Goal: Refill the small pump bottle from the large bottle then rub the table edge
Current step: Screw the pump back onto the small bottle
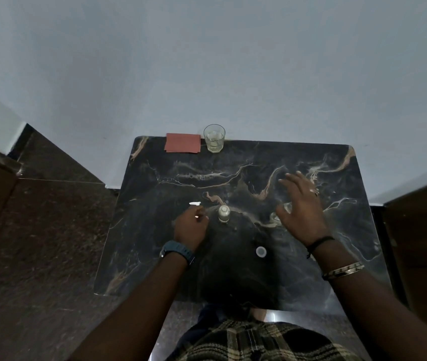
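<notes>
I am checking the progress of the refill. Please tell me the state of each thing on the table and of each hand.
Small bottle: upright, open, pump off.
Pump: held in left hand, off the bottle.
Large bottle: mostly hidden behind right hand; state unclear.
Right hand: open, fingers spread, above the large bottle.
Cap: loose on the table.
Glass: upright, contents unclear.
Red sheet: flat at the far edge.

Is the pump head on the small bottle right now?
No, the small bottle stands open-necked on the table, and the left hand holds the white pump head beside it.
</notes>
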